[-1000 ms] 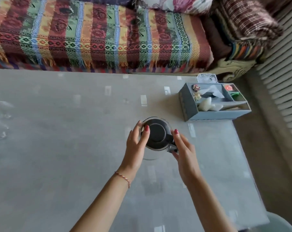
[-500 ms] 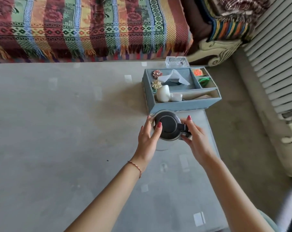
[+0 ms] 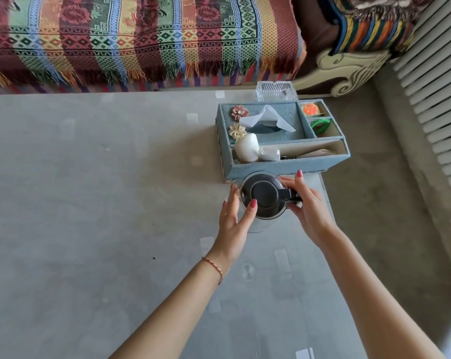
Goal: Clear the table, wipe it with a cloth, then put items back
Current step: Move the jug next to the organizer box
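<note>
A glass jug with a dark lid (image 3: pixel 264 196) stands on the grey glass-topped table (image 3: pixel 89 203), right against the front of a blue organiser box (image 3: pixel 281 169). My left hand (image 3: pixel 234 218) cups the jug's left side with fingers curved round it. My right hand (image 3: pixel 308 206) grips the jug's dark handle on the right. The box holds tissues (image 3: pixel 267 120), two fabric flowers, a white object and small orange and green items.
A clear plastic holder (image 3: pixel 273 90) stands behind the box at the table's far edge. A sofa with a striped woven cover (image 3: pixel 141 35) runs along the far side. The table's right edge (image 3: pixel 330 216) drops to a floor, with a white radiator (image 3: pixel 436 86) beyond.
Both hands have carried the jug from the middle of the table to the right and further away, up against the blue box. The view has followed to the right.
</note>
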